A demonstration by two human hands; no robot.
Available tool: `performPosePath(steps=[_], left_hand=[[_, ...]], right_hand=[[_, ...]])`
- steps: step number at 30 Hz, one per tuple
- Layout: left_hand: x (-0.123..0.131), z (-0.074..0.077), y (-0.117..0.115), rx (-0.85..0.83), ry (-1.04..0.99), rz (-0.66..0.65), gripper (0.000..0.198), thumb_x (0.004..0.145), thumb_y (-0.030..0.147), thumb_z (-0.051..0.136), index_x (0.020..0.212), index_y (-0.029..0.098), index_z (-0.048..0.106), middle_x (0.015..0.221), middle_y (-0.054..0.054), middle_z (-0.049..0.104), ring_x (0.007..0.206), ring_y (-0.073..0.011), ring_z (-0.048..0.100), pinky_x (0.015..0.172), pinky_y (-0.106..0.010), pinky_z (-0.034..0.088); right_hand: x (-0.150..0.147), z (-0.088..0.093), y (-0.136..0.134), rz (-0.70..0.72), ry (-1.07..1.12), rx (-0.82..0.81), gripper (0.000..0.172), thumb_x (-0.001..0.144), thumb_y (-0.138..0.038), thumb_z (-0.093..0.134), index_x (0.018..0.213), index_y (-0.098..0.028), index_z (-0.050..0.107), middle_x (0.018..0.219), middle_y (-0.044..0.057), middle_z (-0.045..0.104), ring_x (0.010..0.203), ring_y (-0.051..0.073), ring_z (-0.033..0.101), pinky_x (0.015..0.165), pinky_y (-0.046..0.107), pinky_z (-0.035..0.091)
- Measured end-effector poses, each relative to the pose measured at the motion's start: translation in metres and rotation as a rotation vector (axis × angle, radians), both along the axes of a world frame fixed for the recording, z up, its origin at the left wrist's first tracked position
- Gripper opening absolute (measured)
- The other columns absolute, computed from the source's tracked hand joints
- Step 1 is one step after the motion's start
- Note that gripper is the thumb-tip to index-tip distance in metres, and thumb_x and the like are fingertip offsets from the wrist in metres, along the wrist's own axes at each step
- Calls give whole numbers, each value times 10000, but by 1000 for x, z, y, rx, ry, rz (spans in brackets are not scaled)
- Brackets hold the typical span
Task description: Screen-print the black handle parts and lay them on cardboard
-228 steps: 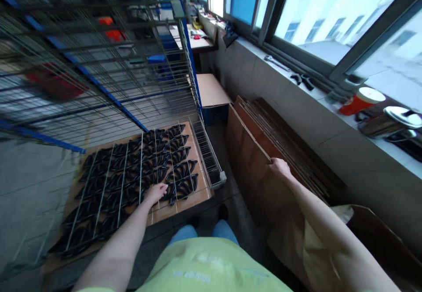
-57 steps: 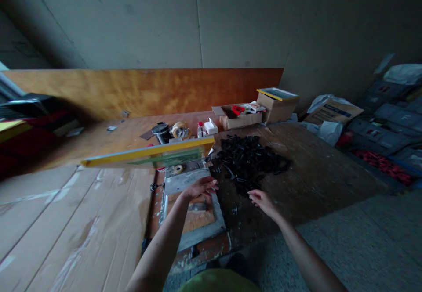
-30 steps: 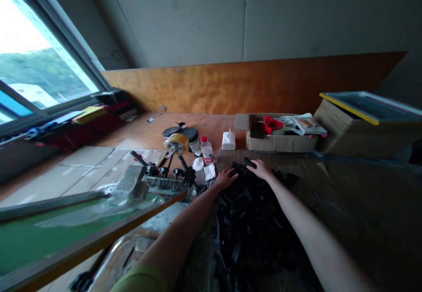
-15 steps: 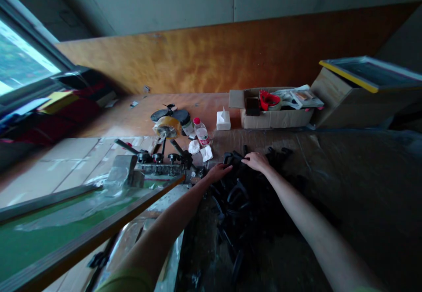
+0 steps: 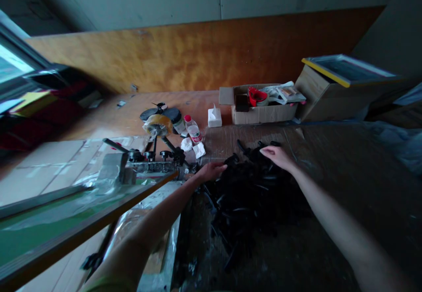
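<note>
We reached over the pile of black plastic parts [image 5: 253, 186] | left hand [image 5: 212, 171]: open, at its edge | right hand [image 5: 278, 157]: open, on top, gripping nothing

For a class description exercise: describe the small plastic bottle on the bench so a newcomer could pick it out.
Find the orange plywood board at the back. Below it stands a white tissue box. Just left of that is the clear bottle, set apart by its red cap, just above crumpled tissues.
</note>
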State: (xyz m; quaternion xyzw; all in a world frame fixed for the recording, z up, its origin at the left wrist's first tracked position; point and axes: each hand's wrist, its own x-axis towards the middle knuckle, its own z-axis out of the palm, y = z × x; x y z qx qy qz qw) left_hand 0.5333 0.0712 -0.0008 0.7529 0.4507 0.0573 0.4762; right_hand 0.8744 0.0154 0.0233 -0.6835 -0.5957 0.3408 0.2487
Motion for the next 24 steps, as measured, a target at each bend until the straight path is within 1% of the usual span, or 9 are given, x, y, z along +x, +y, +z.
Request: performPosePath(steps=[3, 4, 6, 9, 12, 16, 18, 20, 24], left_hand=[[22, -17, 25, 125, -7, 56, 696, 856, 669, 460, 1291, 152, 626, 1311, -112, 638, 1230, -269, 578, 1072, -362, 410], [31, -24, 31, 138, 7, 65, 714, 854, 663, 470, 1331, 146, 595, 1383, -132, 584, 1289, -279, 532, 1104, -377, 380], [50, -39, 41, 134, 63, 55, 752, 856, 671, 459, 1398, 154, 535, 1468, -143, 500, 1364, -290, 455, 1143, -404, 332], [72, -60, 45, 135, 162, -16, 784, 835, 728, 435, 1430, 222, 504, 1519, -99, 444, 1407, -298, 394, 1172, -439, 283], [82, -68, 40, 152, 191, -117, 715, 828, 761, 405, 1342, 301, 595, 1479, -35, 505, 1386, -275, 425, 1175, -423, 278], [79, -55, 29, 185, 218, -226, 627, 871, 712, 385, 1205, 284, 699, 1356, -33, 611, 1300, -254, 515, 1163, -393, 293], [74, -46, 22, 202, 228, -238, 584, 883, 681, 407, 1123, 264, 738, 1282, -40, 651, 1238, -249, 561, 1131, -375, 340], [68, -39, 15, 215, 233, -226, 545, 890, 653, 433, 1064, 250, 755, 1218, -42, 678, 1190, -241, 589, 1095, -358, 382], [54, -33, -4, 249, 260, -222, 518, 888, 638, 461, 1055, 242, 749, 1286, -64, 645, 1222, -244, 568, 1116, -388, 354]], right_hand=[[37, -32, 44, -372, -200, -110, 630, 878, -504, 554, 1365, -106, 530, 1374, 199, 558, 1260, 292, 540, 1049, 397, 409], [41, -43, 57, -438, -241, -186, 703, 880, -535, 543, 1424, -98, 459, 1414, 223, 511, 1292, 304, 510, 1059, 411, 397], [38, -62, 79, -475, -271, -306, 790, 877, -625, 496, 1470, -111, 401, 1451, 242, 457, 1322, 320, 478, 1070, 429, 381], [13, -79, 97, -360, -292, -343, 803, 806, -687, 561, 1447, -213, 463, 1525, 197, 353, 1372, 348, 406, 1088, 441, 351], [-12, -80, 97, -162, -362, -326, 739, 747, -591, 694, 1411, -325, 507, 1575, 130, 252, 1398, 378, 348, 1089, 454, 342], [-22, -68, 75, -1, -365, -305, 569, 775, -445, 716, 1322, -341, 598, 1558, 90, 264, 1349, 320, 432, 1092, 382, 351], [-23, -62, 61, 38, -326, -314, 565, 783, -373, 714, 1333, -327, 593, 1554, 86, 265, 1334, 280, 459, 1092, 334, 352], [-26, -57, 47, 54, -301, -329, 620, 780, -311, 712, 1378, -321, 551, 1562, 89, 254, 1348, 269, 450, 1095, 317, 351], [-38, -46, 22, 94, -246, -331, 608, 802, -214, 648, 1394, -308, 540, 1598, 85, 223, 1365, 274, 440, 1133, 335, 313]])
